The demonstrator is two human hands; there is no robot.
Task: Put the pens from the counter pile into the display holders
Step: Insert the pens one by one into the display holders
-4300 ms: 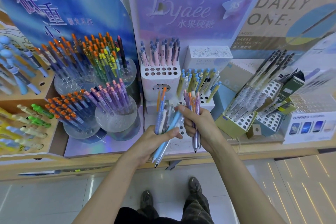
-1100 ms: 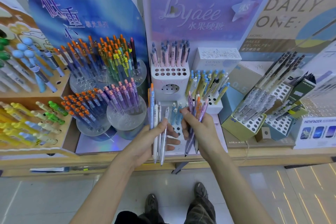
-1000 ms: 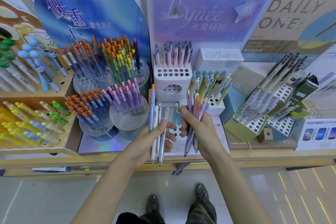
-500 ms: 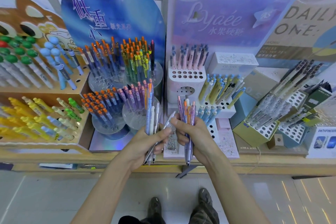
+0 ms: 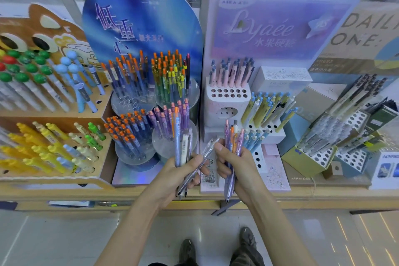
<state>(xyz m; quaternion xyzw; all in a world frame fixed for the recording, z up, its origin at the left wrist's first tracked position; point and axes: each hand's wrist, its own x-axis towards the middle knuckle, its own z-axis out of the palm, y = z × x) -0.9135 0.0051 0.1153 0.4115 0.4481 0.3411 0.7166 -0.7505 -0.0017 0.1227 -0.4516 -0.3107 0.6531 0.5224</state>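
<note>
by the counter (image 5: 302, 196), left hand (image 5: 170, 179) now tilts clear pen (image 5: 207, 150) toward right hand (image 5: 241, 166).

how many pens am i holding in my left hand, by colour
blue pen with orange top: 1
cream-white pen: 1
clear translucent pens: 2
total: 4 that show, gripped in the left hand

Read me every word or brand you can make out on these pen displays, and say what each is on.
"DERS" and "低重心": blue round sign.
"Lyaée" and "水果硬糖": purple sign.
"DAIL" above "ONE:", cut by the frame edge: beige sign.
"PATHFIND", cut off: white box.
Small print on the signs and the pens: too small or blurred to read.
</note>
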